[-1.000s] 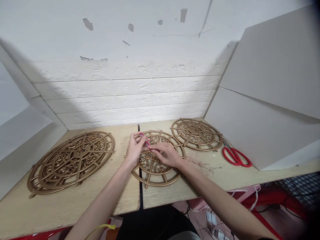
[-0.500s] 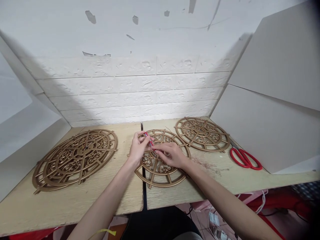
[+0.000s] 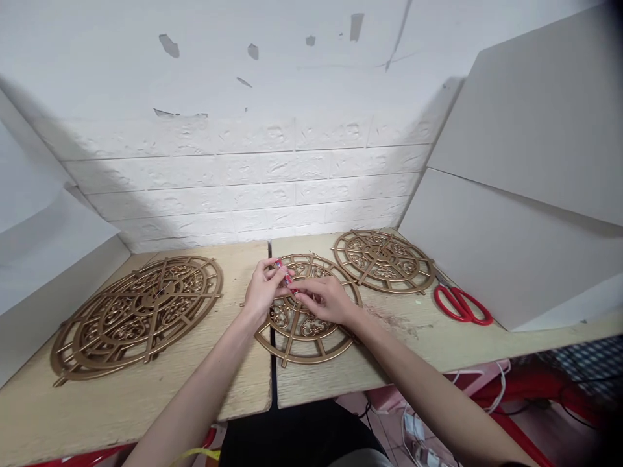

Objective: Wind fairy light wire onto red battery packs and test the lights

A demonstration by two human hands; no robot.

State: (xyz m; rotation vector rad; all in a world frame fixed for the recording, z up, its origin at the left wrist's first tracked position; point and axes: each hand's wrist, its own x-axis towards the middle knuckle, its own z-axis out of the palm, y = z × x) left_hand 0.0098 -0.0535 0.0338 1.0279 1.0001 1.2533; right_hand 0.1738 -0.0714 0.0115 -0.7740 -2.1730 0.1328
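My left hand (image 3: 263, 290) is closed round a small, slim red tube-shaped thing (image 3: 284, 275) with printing on it. At its lower end, my right hand (image 3: 327, 299) pinches with thumb and fingertips; a thin wire seems to hang there, too fine to make out well. Both hands are just above a round gold openwork panel (image 3: 315, 328) with scrolls and spokes, and they hide part of its middle. Whether the red tube touches the panel I cannot tell.
Overlapping gold panels (image 3: 146, 311) lie at the left, another gold panel (image 3: 384, 259) at the back right. Red-handled scissors (image 3: 462, 305) rest near the white board (image 3: 516, 246) on the right. A dark gap (image 3: 274, 383) splits the tabletop. White bricks stand behind.
The view has shifted slightly, so the tabletop things appear further left. Both hands stay at the red tube, with only slight finger movement.
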